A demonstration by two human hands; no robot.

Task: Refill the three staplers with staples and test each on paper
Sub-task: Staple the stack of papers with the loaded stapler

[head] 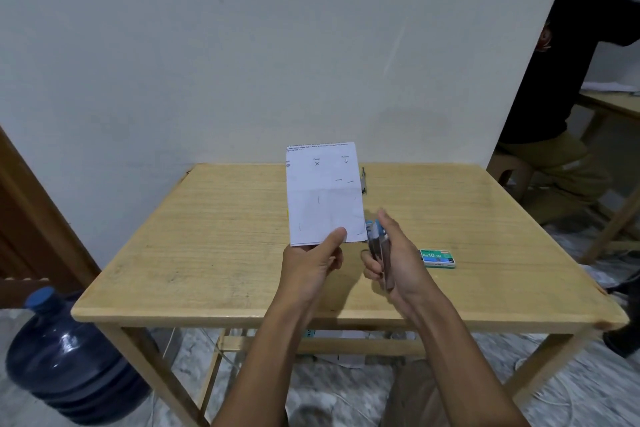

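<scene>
My left hand (317,263) pinches the lower edge of a folded white paper (323,194) and holds it upright above the wooden table (214,236). Several staples show in the sheet. My right hand (394,253) grips a blue and clear stapler (375,236), whose nose sits at the paper's lower right corner. A green staple box (437,258) lies on the table just right of my right hand. Behind the paper's right edge a second stapler (363,180) peeks out on the table, mostly hidden.
A white wall stands right behind the table. A large blue water jug (69,360) sits on the floor at the left. A person in dark clothes (568,87) sits at the right beside another table (613,104). Papers lie under my table.
</scene>
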